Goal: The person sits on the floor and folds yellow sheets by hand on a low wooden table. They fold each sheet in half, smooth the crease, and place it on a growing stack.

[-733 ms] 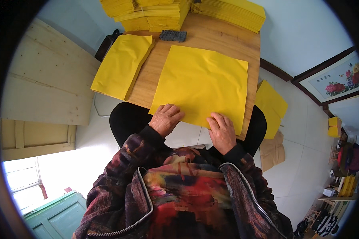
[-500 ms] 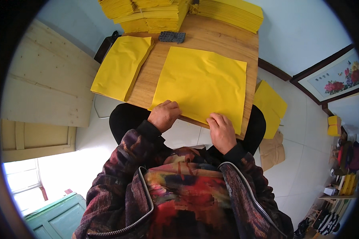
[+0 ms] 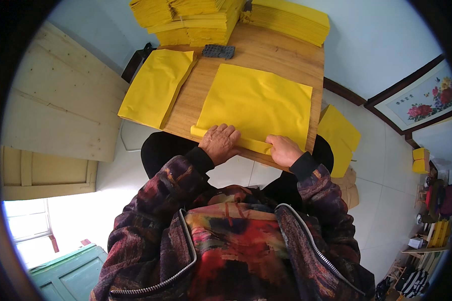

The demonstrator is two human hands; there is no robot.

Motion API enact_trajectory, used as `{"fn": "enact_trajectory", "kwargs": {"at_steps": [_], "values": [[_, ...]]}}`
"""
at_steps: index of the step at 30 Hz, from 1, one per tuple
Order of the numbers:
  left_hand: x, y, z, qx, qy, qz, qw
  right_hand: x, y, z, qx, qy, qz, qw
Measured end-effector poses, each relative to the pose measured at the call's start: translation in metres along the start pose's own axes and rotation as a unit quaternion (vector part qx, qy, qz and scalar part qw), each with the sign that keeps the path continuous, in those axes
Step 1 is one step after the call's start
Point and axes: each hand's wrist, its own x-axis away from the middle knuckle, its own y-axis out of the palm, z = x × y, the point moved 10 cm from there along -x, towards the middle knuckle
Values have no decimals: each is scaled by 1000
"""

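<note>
The large yellow paper sheet [image 3: 258, 103] is lying at the worktop's [image 3: 281, 52] near edge, only its near strip folded over; left hand [image 3: 219, 143] is pressing flat, fingers spread; right hand [image 3: 285, 149] is pinching the fold; further folds seemingly remaining; finished yellow stacks [image 3: 196, 17] waiting along the far edge.

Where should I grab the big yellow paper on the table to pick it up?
Probably by the folded strip along the near edge of the yellow paper, coming from the person's side. That edge is doubled over and sits at the table edge, so fingers can slip under it. The left hand and right hand press there already.
</note>
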Motion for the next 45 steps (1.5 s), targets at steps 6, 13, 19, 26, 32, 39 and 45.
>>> {"fn": "enact_trajectory", "kwargs": {"at_steps": [6,13,19,26,32,39,45], "values": [[-11,30,-15,51,-8,-147,988,-4,6,0,-29,-5,-72,997],[-18,32,-27,86,-25,-192,977,15,-3,-52,190,-130,102,968],[-16,29,-33,67,-36,-225,971,-7,14,-31,140,-81,-44,986],[-14,-7,8,-39,77,15,996,-32,16,-28,-40,-123,-157,979],[-18,43,-20,36,-25,-199,979,-14,-6,-53,165,-174,-3,971],[-30,20,-19,23,41,-161,986,-30,16,-34,104,-77,-87,988],[-19,36,-25,8,-69,-192,979,-26,17,-33,50,-110,-151,981]]}}
